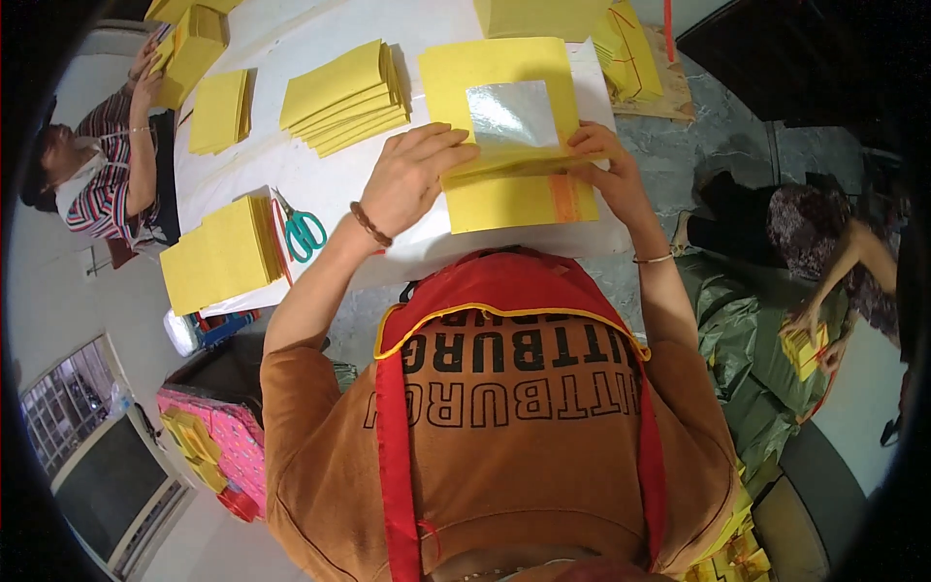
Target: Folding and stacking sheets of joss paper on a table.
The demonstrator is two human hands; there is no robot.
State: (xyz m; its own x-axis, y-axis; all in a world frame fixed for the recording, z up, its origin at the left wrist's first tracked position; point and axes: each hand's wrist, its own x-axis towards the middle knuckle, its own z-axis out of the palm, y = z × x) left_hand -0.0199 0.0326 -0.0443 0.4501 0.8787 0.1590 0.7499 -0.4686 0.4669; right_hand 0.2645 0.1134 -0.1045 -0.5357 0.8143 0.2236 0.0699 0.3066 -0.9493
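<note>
- Ideally, we'd level the raised edge of our paper (pixel 509 209).
- It lies on our side of the bench (pixel 265 160).
- Our grip: right hand (pixel 618 173) pinching it, left hand (pixel 419 165) touching, pinch unclear.

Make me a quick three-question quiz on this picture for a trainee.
1. What colour are the handles of the scissors?
2. True or false: the silver square lies on yellow paper.
3. Which of the person's two hands is nearer the orange strip: (a) left or (b) right?

Key:
1. Teal green.
2. True.
3. b, the right hand.
</note>
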